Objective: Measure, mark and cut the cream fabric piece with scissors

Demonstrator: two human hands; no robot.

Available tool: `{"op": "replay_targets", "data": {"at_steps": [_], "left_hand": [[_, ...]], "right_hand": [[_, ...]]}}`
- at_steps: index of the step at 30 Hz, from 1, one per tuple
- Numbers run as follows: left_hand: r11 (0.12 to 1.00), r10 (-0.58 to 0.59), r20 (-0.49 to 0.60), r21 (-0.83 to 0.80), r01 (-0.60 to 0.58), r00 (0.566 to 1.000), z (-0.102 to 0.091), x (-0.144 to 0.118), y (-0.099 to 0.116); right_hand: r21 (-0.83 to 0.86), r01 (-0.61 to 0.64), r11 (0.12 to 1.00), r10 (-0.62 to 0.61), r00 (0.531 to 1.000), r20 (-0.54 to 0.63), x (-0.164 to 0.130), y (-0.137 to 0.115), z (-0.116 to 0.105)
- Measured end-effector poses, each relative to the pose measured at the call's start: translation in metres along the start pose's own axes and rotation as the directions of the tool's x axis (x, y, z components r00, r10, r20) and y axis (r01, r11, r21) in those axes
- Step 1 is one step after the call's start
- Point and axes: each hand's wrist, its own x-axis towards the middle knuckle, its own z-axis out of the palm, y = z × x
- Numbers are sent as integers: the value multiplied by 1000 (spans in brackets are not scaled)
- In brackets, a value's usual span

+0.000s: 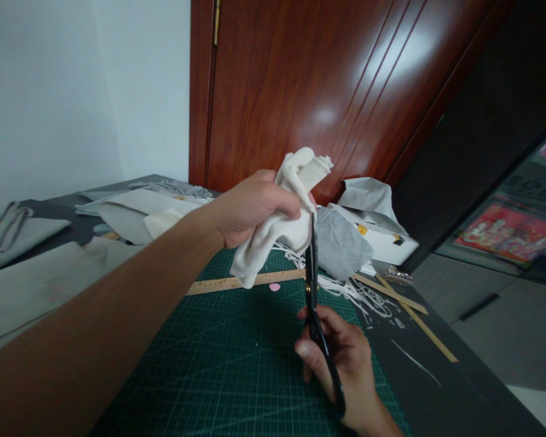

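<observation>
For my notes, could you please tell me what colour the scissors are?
The scissors are black, seen in the head view, in the right hand.

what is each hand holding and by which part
The left hand grips a crumpled off-white knitted cloth, bunched around its middle; the right hand holds long black scissors by the handles.
</observation>
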Motion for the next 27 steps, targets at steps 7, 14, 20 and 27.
{"op": "replay_targets", "data": {"at_steps": [7, 14, 20, 27], "left_hand": [[996, -23, -33, -86, 20, 999, 1, 3, 3], [998, 65, -75, -12, -66, 995, 0, 4, 0], [997, 82, -5, 8, -82, 997, -3, 3, -2], [992, 101, 102, -86, -92, 990, -5, 1, 2]], "right_hand": [[43, -31, 999, 31, 999, 10, 1, 1, -1], [106, -73, 992, 73, 997, 7, -2, 5, -1], [63, -36, 997, 35, 999, 8, -2, 3, -1], [22, 3, 1000, -3, 1000, 10, -3, 4, -3]]}}
